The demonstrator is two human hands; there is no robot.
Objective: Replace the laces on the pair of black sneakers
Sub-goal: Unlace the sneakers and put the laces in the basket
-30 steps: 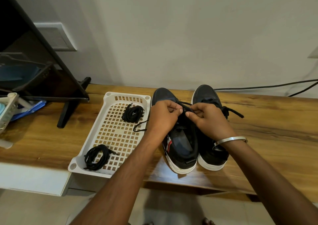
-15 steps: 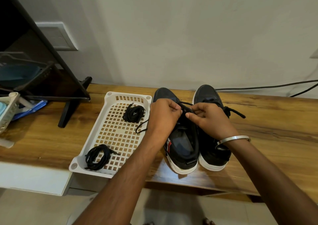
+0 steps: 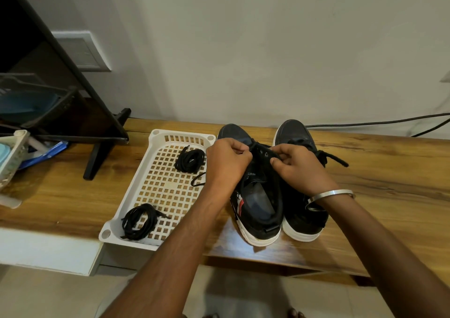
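A white plastic lattice tray lies on the brown wood-grain surface, its near end overhanging the front edge. Inside it are two coiled bundles of black laces, one at the far end and one at the near corner. To the left stands a dark slanted stand with a foot on the surface, and a black cable runs along the wall at the right. The pair of black sneakers with white soles sits just right of the tray, toes toward the wall: the left sneaker touching the right sneaker. Both hands hover over the left sneaker's eyelets. The left hand has its fingers curled, pinching a black lace. The right hand, a silver bangle on its wrist, curls its fingers on the sneaker's eyelet flap.
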